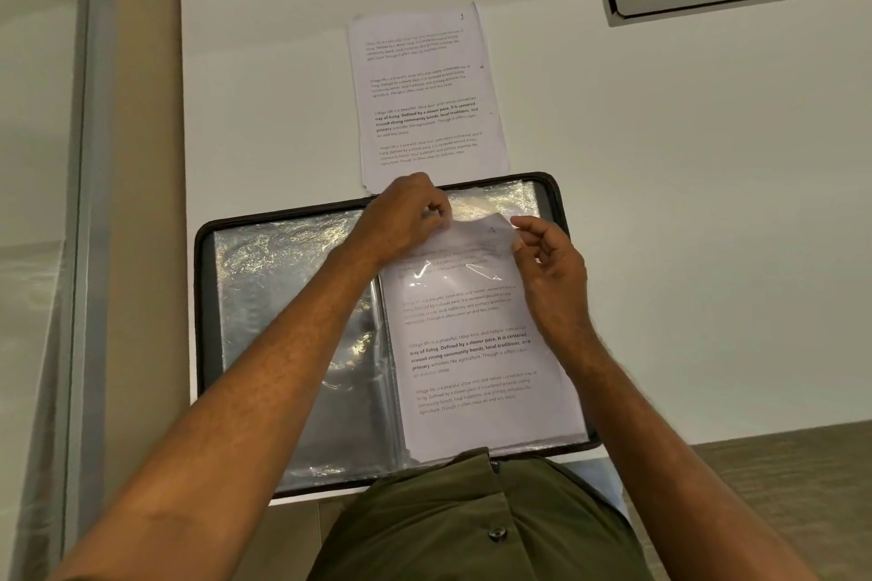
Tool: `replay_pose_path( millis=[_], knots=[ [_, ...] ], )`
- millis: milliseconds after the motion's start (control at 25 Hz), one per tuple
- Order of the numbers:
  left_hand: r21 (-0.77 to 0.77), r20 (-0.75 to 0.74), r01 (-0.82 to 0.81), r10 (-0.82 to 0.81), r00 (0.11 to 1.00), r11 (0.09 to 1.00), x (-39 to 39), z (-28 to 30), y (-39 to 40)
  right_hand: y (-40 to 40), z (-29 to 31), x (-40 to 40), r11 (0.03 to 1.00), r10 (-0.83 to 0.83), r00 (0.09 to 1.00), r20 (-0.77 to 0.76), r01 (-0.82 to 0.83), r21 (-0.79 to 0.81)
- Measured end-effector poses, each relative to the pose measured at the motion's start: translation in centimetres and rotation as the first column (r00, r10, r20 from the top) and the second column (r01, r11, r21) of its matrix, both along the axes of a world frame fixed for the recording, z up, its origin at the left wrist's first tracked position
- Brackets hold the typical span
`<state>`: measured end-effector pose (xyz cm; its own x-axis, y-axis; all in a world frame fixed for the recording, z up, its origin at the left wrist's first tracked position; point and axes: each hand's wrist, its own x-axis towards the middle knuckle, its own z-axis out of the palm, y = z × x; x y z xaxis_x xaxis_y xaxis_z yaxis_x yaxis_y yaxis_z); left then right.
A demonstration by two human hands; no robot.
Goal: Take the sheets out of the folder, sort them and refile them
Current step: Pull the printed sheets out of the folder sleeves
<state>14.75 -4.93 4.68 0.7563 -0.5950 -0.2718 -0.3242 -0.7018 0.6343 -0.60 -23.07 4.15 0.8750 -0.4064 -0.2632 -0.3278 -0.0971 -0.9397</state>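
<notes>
Head view shows your left hand (410, 215) and right hand (542, 259) pinching the top edge of a white printed sheet (476, 344), seemingly half out of its clear sleeve in the open black folder (207, 297), one removed printed page (424, 94) lying beyond on the white desk (660, 203), sorting and refiling undone.

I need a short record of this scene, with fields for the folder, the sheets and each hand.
folder: open display folder on white desk, clear sleeves
sheet in folder: printed sheet in the right-side sleeve, top edge sticking out
loose sheet: printed page flat on desk beyond the folder
left hand: left hand pinches the sheet's top left
right hand: right hand holds the top right corner
</notes>
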Motion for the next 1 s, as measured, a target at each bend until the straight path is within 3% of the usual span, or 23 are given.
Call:
replay_pose_path(
  millis=[280, 640, 840, 1000],
  knots=[
    [-0.140, 0.184, -0.232, 0.256, 0.949, 0.963, 1.8, -0.2, -0.8, -0.4, -0.5, -0.3, 0.999, 0.051, 0.987, -0.155, -0.051, 0.004],
    [-0.239, 0.227, -0.341, 0.393, 0.891, 0.909, 7.8, 1.7, -1.2, -0.7, -1.5, -0.4, 0.995, 0.095, 0.959, -0.268, -0.093, 0.021],
    [-0.365, 0.049, -0.468, 0.519, 0.854, 0.805, 9.3, 1.6, -1.0, -0.9, -2.0, -0.4, 0.997, 0.081, 0.955, -0.287, -0.073, 0.037],
    [-0.252, -0.184, -0.642, 0.616, 0.766, 0.724, 7.6, 0.1, 1.1, -1.0, -2.4, -0.5, 0.998, 0.039, 0.948, -0.316, -0.023, 0.056]
  ],
)
